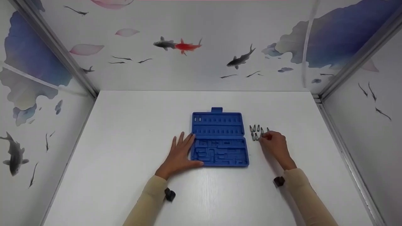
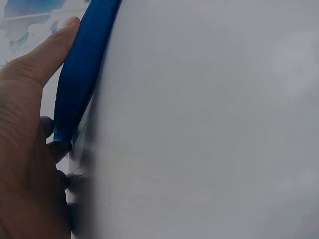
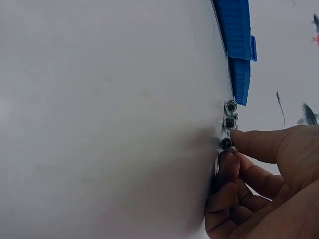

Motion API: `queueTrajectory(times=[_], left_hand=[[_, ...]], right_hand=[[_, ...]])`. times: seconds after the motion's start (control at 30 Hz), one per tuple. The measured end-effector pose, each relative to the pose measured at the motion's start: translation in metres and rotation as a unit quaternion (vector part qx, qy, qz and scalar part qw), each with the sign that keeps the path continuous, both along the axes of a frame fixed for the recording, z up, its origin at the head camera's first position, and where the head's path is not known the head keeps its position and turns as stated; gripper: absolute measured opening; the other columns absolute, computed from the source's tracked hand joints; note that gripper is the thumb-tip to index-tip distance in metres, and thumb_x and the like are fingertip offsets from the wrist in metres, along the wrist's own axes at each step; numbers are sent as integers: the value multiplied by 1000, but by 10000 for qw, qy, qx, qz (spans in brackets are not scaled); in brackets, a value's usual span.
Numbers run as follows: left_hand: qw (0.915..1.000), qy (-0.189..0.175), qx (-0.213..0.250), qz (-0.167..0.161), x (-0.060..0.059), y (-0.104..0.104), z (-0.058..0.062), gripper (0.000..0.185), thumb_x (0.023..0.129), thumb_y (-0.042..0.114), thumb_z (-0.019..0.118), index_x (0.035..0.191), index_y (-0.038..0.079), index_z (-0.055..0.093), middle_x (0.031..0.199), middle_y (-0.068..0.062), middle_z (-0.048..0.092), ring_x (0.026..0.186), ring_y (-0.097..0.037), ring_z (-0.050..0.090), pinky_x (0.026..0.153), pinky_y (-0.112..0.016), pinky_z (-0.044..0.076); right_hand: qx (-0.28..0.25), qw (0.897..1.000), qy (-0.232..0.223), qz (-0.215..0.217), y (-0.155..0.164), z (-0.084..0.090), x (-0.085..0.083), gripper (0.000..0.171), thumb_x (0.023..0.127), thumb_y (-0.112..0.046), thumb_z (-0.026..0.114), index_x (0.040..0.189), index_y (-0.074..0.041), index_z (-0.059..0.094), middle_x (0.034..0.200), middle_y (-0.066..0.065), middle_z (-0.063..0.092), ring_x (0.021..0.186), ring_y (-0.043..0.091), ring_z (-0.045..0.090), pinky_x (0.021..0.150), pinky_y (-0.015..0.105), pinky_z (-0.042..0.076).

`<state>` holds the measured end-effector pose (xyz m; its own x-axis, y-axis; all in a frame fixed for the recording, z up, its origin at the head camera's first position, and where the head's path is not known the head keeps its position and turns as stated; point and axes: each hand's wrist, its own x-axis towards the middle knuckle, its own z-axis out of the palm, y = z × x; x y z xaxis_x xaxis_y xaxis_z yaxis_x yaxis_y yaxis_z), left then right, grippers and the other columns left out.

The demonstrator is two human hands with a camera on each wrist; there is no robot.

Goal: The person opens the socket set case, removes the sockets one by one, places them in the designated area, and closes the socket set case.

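Sockets lie clustered on the table just right of the open blue case; I'd pinch one cleanly with my right hand, whose fingertips seem already curled onto it, while my flat, straight-fingered left hand steadies the case.

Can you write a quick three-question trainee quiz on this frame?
1. True or false: the left hand lies flat against the open blue plastic tool case.
2. The small dark metal bits lie on which side of the case? A) left B) right C) inside it
3. Which hand touches the bits?

Key:
1. True.
2. B.
3. The right hand; its fingertips pinch one bit on the white table.
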<state>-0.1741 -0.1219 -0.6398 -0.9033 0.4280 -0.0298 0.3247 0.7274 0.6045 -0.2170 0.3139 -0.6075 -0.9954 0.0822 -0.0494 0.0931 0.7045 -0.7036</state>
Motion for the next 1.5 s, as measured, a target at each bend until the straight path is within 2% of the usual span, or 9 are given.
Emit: queueTrajectory(times=[0.3,0.5,0.63,1.0,1.27,1.5], left_hand=[[9999,-22,-87,61,-1,1,-1,131,83,86,73,179,17,15,185,-1,14,171,-29,-9,135,-53,-14],[10000,16,-40,65,0,1,-1,130,84,86,72,179,18,16,185,-2,15,171,-31,-8,135,-54,-13],[10000,22,-31,58,0,1,-1,130,83,86,72,179,18,16,185,-2,14,171,-31,-8,135,-54,-13],[10000,6,-16,31,1,1,0,131,83,86,73,179,18,16,185,-2,15,171,-31,-8,135,-55,-13],[10000,3,-68,13,-1,1,-1,131,84,85,73,178,16,15,185,-4,14,171,-33,-8,135,-56,-13],[10000,17,-72,46,0,1,0,131,83,84,74,178,16,16,185,-3,15,171,-32,-8,135,-54,-13]], right_hand=[[154,9998,125,11,-4,0,-3,23,101,-14,74,110,6,81,104,21,79,95,34,73,79,41,57],[198,9997,116,-60,-7,7,-3,21,101,-14,76,108,5,81,100,19,78,89,31,69,75,37,54],[104,9995,280,-54,-8,15,-2,19,103,-14,76,110,4,80,100,18,77,85,28,67,69,32,53],[-272,9954,725,566,-30,24,-9,16,103,-7,76,114,3,80,103,16,78,89,27,69,74,24,53],[-210,9895,891,1116,-63,25,-16,16,101,-3,78,115,5,79,103,16,78,92,28,69,79,38,56],[-292,9851,818,1482,-90,26,-23,15,101,-3,78,114,3,79,105,13,77,94,26,69,83,41,58]])
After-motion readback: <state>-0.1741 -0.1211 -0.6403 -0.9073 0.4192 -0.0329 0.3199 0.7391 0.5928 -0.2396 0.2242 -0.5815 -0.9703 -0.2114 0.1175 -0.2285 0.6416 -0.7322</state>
